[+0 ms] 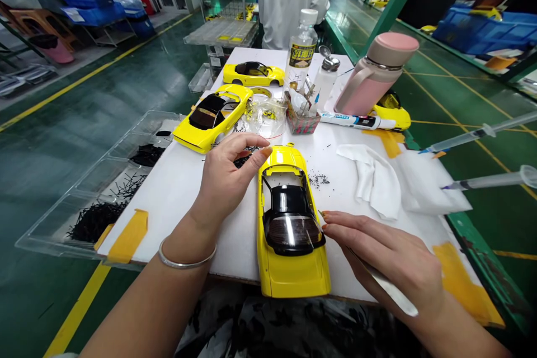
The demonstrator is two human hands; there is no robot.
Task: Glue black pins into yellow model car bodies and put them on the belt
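A yellow model car body [289,224] with a dark roof and rear window lies lengthwise on the white table [176,190], its tail over the near edge. My left hand [229,179] curls against the car's front left side, thumb and fingers touching the hood edge. My right hand [377,257] rests by the car's right rear, fingers pinched round a thin white tool [390,288] whose tip meets the rear window.
Two more yellow car bodies [212,117] [253,74] lie further back. A clear tray [113,179] of small black parts sits left. A bottle [301,47], pink flask [375,75], white cloth [375,179] and two syringes [478,134] stand right. A person in white stands behind.
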